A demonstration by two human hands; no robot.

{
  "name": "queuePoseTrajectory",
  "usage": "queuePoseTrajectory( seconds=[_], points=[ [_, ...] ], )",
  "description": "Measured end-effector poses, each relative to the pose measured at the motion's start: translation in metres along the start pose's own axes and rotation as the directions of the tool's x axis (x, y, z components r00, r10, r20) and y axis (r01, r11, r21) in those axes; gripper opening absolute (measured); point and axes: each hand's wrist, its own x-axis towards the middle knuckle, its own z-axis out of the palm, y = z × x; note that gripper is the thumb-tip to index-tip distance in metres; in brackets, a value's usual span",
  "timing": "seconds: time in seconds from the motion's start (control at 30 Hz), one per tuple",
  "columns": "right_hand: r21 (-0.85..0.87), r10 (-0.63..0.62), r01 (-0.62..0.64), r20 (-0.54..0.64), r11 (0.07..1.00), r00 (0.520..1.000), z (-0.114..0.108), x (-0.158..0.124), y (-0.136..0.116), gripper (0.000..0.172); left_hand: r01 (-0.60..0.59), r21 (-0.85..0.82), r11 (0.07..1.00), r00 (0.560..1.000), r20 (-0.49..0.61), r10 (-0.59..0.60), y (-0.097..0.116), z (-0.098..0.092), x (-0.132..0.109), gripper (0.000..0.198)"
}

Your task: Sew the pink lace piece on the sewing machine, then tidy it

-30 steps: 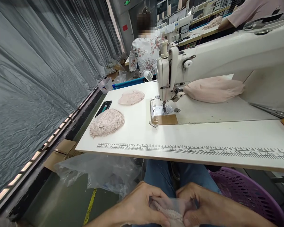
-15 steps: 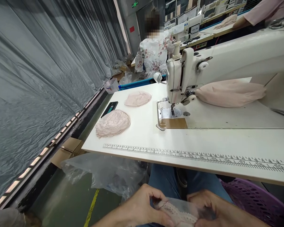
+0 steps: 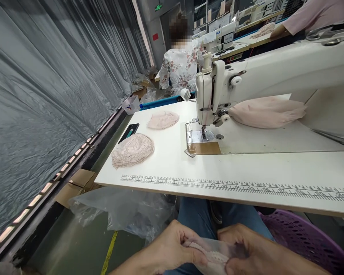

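Over my lap, below the table's front edge, my left hand (image 3: 172, 250) and my right hand (image 3: 252, 248) both pinch a small clear plastic bag (image 3: 215, 254) with pink lace trim inside. Fingers of both hands are closed on the bag. On the white sewing table (image 3: 246, 168) lie a pink lace piece (image 3: 133, 150) and a second pink piece (image 3: 163, 120) further back. The sewing machine (image 3: 218, 91) stands at the table's middle, with a pink fabric bundle (image 3: 268, 111) under its arm.
A black phone (image 3: 129, 132) lies at the table's left edge. A purple perforated basket (image 3: 301, 236) sits at my right, crumpled clear plastic (image 3: 123, 210) on the floor left. Grey plastic sheeting (image 3: 46, 88) walls the left side. A person in a floral top (image 3: 181, 65) sits ahead.
My hands have kept working the bag in my lap, shifting slightly. The view swung a little right, then back left.
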Motion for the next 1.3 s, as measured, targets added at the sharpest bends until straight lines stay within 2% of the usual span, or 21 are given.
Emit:
queuePoseTrajectory(
  seconds=[0.23,0.53,0.73,0.87,1.07,1.3],
  points=[
    [0.095,-0.094,0.092,0.017,0.991,0.995,-0.002,-0.003,0.013,0.04,0.066,0.0,0.998,0.998,-0.003,-0.066,-0.004,-0.004,-0.001,0.048],
    [0.121,-0.137,0.133,0.024,0.984,0.99,0.002,-0.002,0.016,0.037,0.077,-0.003,0.997,0.997,0.004,-0.077,-0.009,-0.008,-0.003,0.054],
    [0.127,-0.115,0.115,-0.013,0.985,0.993,0.008,0.0,0.018,0.035,0.05,0.037,0.998,0.998,0.028,-0.051,-0.015,-0.013,-0.005,0.046],
    [0.153,-0.124,0.118,0.031,0.981,0.992,0.007,0.0,0.014,0.035,0.03,0.078,0.997,0.996,0.077,-0.036,-0.014,-0.017,-0.011,0.041],
    [0.211,-0.137,0.112,0.105,0.971,0.985,0.004,-0.002,0.01,0.038,0.098,0.003,0.995,0.993,0.07,-0.098,-0.012,-0.015,-0.013,0.046],
    [0.244,-0.111,0.085,0.095,0.966,0.989,0.005,-0.004,0.011,0.045,0.116,-0.058,0.991,0.993,0.041,-0.114,-0.012,-0.01,-0.011,0.056]
  ],
)
